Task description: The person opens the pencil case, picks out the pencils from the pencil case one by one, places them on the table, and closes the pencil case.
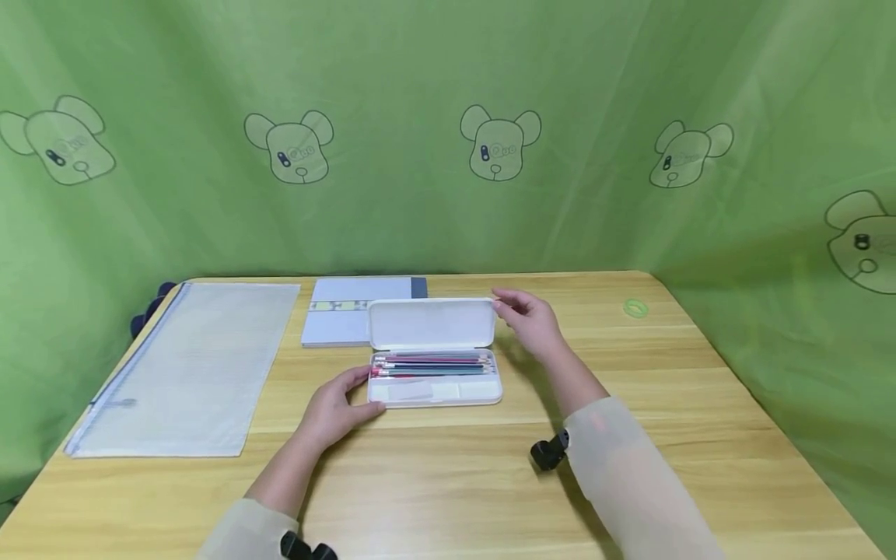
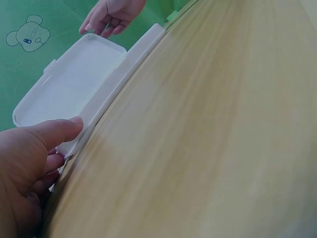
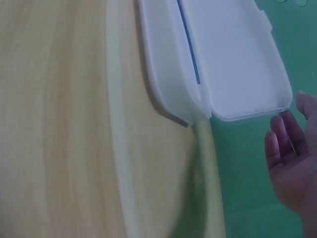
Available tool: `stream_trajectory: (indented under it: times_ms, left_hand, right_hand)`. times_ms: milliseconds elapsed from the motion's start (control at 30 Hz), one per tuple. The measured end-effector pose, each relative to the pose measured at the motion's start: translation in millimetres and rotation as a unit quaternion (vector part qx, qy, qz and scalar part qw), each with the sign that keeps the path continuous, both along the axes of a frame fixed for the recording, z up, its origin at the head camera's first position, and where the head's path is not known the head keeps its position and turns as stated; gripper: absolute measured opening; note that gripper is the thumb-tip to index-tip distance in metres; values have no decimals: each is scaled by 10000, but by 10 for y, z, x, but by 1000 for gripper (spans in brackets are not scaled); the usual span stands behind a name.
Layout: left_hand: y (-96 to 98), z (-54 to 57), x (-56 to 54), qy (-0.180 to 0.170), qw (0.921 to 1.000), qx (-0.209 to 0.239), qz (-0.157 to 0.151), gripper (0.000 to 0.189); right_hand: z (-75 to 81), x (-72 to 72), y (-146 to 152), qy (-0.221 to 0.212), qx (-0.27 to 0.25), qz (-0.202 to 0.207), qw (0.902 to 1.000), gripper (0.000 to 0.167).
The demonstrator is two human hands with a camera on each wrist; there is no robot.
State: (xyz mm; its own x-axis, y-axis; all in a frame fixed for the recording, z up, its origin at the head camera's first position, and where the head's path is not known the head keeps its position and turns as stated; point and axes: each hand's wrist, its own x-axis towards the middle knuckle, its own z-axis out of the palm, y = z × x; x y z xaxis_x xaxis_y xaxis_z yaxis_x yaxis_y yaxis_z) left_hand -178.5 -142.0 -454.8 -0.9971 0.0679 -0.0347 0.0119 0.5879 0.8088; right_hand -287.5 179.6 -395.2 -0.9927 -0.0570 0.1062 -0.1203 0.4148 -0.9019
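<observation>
A white pencil case (image 1: 444,391) lies on the table with its lid (image 1: 430,324) raised. Several pencils (image 1: 430,364) lie side by side in its back part, and small pale pieces sit in the front part. My left hand (image 1: 334,412) holds the case's left end, thumb at the front corner and fingers along the side; in the left wrist view the thumb (image 2: 67,130) lies against the case. At the lid's upper right corner is my right hand (image 1: 535,327), its fingertips touching the edge and its fingers loosely bent in the right wrist view.
A pale zip pouch (image 1: 189,369) lies flat on the left of the table. Behind the case is a light blue book or box (image 1: 343,327) with a patterned band, partly hidden by the lid. A green ring (image 1: 635,308) lies at the back right. Green cloth hangs around the table.
</observation>
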Motion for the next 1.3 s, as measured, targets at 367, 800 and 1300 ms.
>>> stream_trajectory:
  times_ms: [367, 800, 1300]
  left_hand:
    - [-9, 7, 0, 16, 10000, -8, -27, 69]
    - [-4, 11, 5, -8, 10000, 7, -23, 69]
    - [-8, 5, -2, 33, 10000, 44, -34, 70]
  right_hand:
    - [-73, 238, -26, 308, 38, 237, 9992, 33]
    - [-224, 366, -256, -101, 1415, 1347, 9807, 31]
    - [-204, 321, -437, 234, 3193, 1824, 9297, 24]
